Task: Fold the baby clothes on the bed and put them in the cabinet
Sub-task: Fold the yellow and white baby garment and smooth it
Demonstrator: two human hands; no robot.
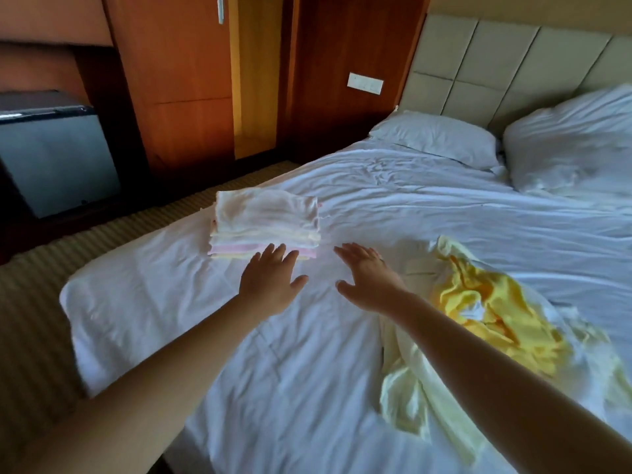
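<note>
Soft cotton, likely light and floppy: in the head view, the stack of folded baby clothes (265, 229) sits near the bed's (307, 371) left edge. Your left hand (270, 280) and right hand (367, 280) hover spread flat, holding nothing. Pinched, it would probably slump; support it from underneath. Unfolded yellow clothes (496, 302) lie to your right.
</note>
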